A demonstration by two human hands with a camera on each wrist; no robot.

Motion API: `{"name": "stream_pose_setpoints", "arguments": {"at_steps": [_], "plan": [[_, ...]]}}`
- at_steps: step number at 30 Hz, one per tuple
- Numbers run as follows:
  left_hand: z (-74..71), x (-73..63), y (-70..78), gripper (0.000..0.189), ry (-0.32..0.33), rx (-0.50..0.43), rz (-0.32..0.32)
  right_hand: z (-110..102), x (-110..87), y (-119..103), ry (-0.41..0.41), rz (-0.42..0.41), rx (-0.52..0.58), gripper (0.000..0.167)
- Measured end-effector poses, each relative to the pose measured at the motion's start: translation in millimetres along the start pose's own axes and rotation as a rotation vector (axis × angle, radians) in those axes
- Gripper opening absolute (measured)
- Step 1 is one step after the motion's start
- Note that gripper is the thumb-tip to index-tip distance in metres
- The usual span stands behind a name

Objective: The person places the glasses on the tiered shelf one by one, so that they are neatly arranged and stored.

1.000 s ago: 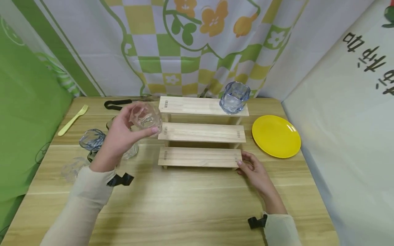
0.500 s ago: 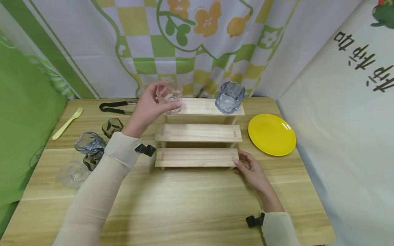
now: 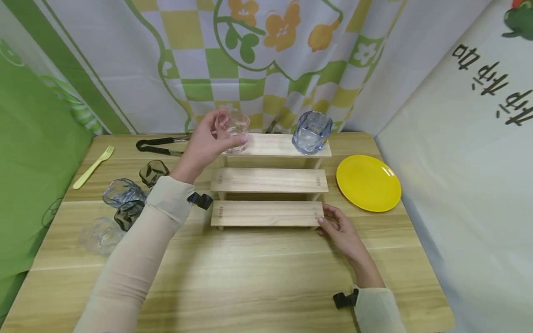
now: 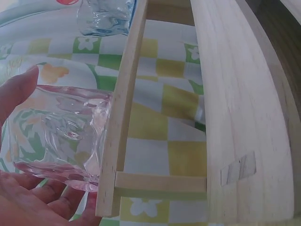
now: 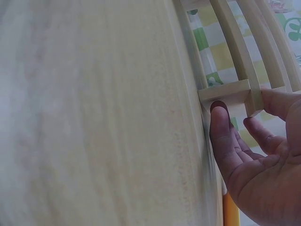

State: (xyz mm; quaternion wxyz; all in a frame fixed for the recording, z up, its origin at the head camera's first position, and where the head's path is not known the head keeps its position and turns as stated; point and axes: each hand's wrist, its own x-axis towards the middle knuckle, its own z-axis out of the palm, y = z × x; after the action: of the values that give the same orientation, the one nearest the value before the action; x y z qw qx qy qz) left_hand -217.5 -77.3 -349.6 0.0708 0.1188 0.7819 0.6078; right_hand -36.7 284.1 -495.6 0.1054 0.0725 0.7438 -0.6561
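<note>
At the left end of the top tier of a wooden three-step shelf (image 3: 268, 180), my left hand (image 3: 206, 143) holds a clear pinkish drinking glass (image 3: 234, 127). In the left wrist view the glass (image 4: 61, 136) sits between thumb and fingers, its base against the shelf board (image 4: 124, 108). A blue glass (image 3: 312, 132) stands on the right end of that tier. My right hand (image 3: 339, 229) grips the right end of the lowest tier. In the right wrist view, the thumb (image 5: 223, 136) is at the end of the board and the index finger lies along its other side.
Left of the shelf stand a blue glass (image 3: 123, 193), two dark glasses (image 3: 154, 173) and clear glassware (image 3: 101, 236). Black-handled tongs (image 3: 156, 144) and a yellow fork (image 3: 93, 167) lie behind them. A yellow plate (image 3: 368, 183) lies to the right. A patterned curtain (image 3: 266, 92) hangs behind.
My left hand has carried the pinkish glass rightward and back, from beside the shelf to the top tier's left end. The right hand keeps its place on the lowest tier.
</note>
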Motion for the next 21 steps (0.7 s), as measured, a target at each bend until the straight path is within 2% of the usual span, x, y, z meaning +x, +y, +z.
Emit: {"name": "stream_pose_setpoints", "arguments": {"at_steps": [4,7,12,15,17,21], "plan": [[-5.2,-6.0,-6.6,0.105,-0.018,0.032,-0.005,3.3,1.1,2.8,-0.007,0.006,0.006,0.055],[-11.6,-17.1,-9.8,0.107,-0.007,0.061,0.008,5.3,2.4,4.9,-0.007,0.008,0.004,0.055],[-23.4,-51.2,-19.8,0.094,0.086,0.114,0.09,5.1,5.0,5.2,0.03,0.025,-0.018,0.054],[-34.3,-77.7,-33.6,0.083,0.134,0.178,0.102,4.4,5.9,3.4,0.039,0.031,-0.016,0.054],[-43.5,-95.0,-43.9,0.077,0.128,0.285,0.075,3.7,6.1,1.4,0.037,0.024,-0.017,0.055],[-61.2,-122.3,-68.5,0.073,0.07,0.597,0.022,1.1,7.0,-0.8,0.053,0.014,-0.023,0.054]]}}
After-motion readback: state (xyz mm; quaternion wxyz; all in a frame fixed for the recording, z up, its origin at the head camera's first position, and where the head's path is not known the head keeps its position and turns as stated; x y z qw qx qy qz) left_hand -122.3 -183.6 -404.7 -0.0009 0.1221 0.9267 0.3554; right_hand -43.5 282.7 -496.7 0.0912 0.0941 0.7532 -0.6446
